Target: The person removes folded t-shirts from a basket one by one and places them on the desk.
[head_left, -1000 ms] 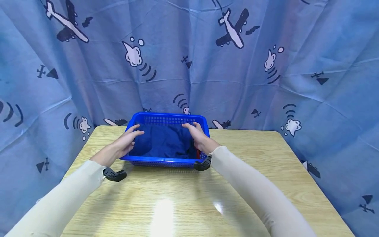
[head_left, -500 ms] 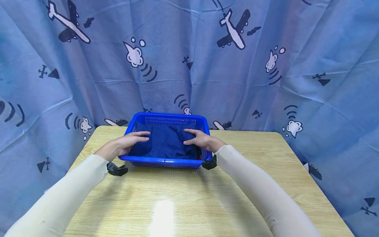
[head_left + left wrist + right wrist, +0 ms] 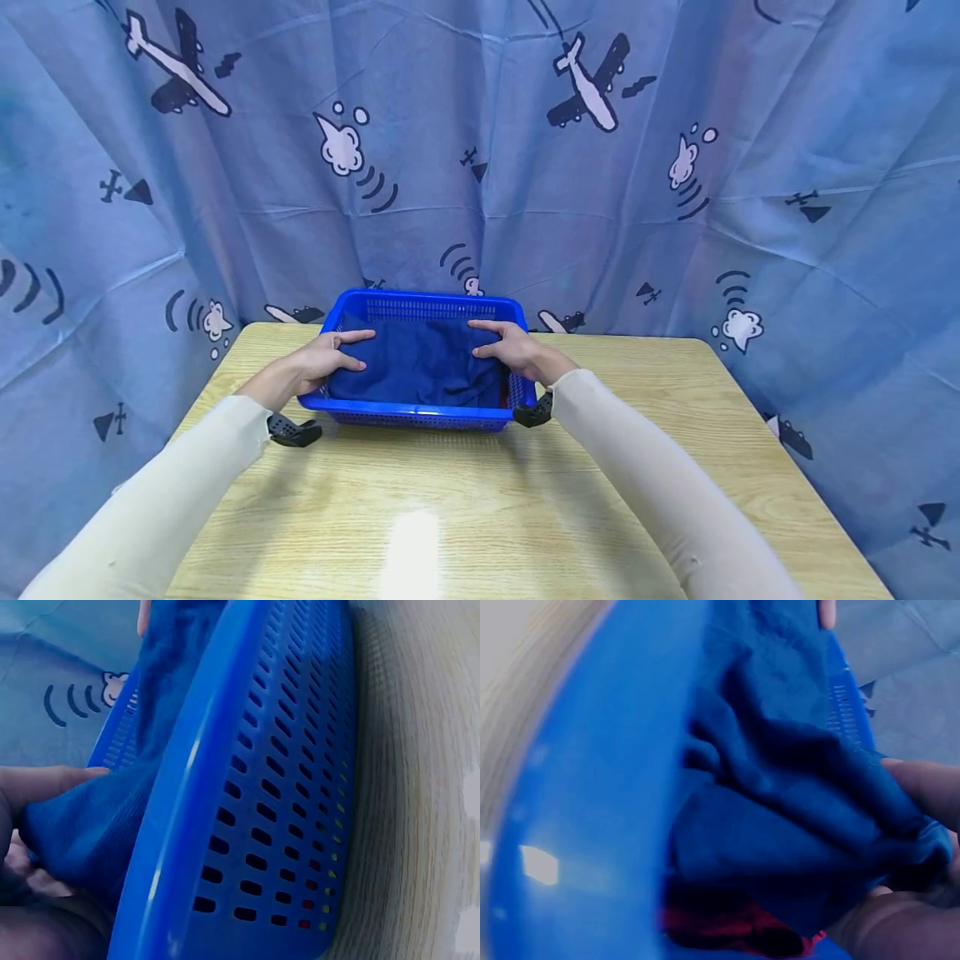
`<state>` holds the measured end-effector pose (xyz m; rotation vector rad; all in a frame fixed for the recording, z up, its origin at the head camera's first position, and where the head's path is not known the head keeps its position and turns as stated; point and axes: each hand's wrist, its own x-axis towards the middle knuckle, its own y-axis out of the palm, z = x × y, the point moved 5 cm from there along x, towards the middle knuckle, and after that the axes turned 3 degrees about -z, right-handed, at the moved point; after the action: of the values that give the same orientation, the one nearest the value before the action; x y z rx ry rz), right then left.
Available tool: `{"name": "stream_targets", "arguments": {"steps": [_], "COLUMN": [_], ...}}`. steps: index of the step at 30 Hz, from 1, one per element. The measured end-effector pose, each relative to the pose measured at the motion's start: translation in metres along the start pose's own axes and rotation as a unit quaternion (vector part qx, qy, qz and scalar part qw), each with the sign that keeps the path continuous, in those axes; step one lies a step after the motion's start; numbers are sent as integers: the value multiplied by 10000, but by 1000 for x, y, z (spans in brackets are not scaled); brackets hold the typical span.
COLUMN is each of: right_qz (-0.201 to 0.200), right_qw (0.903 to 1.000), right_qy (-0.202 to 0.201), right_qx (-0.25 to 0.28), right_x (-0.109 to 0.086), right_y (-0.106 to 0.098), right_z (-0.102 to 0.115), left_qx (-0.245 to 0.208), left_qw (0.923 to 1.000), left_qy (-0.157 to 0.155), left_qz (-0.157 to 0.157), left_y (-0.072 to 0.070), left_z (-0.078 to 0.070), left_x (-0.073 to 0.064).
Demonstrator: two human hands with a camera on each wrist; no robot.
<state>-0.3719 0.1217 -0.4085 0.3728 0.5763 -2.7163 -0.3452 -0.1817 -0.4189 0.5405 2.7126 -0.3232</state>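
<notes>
A dark navy cloth (image 3: 420, 362), its kind of garment unclear, lies rumpled in a blue plastic basket (image 3: 420, 410) with slotted walls. At the basket's left end my left hand (image 3: 315, 360) pinches the cloth's edge, which the left wrist view shows folded between thumb and fingers. Opposite it, my right hand (image 3: 522, 352) grips the cloth's right side; in the right wrist view the fabric bunches between thumb and fingers. Beneath the cloth a red fabric (image 3: 712, 922) peeks out near the right end. Most of what lies under the cloth is hidden.
The basket stands toward the back of a light wood table (image 3: 360, 500). A blue curtain (image 3: 420, 125) with airplane prints hangs close behind it. Yellow and red bits show through the lower slots in the left wrist view.
Both hands, open above the basket's ends a second ago, have come down onto the cloth and taken hold of its two sides. The cloth's left part has lifted slightly.
</notes>
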Motion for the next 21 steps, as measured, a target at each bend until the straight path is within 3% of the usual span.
{"name": "stream_targets", "arguments": {"steps": [9, 14, 21], "right_qz": [-69, -231, -157], "right_qw": [9995, 9993, 9965], "right_qy": [-148, -183, -356], "right_qx": [280, 237, 738], "right_x": [-6, -11, -18], "right_y": [-19, -32, -44], "right_z": [13, 19, 34], "left_qx": [-269, -258, -358], "left_qw": [9987, 9975, 9951], "left_qy": [435, 650, 919], "left_qz": [73, 109, 100], "left_y": [-7, -9, -10], "left_z": [-10, -22, -41], "left_x": [-9, -16, -25]}}
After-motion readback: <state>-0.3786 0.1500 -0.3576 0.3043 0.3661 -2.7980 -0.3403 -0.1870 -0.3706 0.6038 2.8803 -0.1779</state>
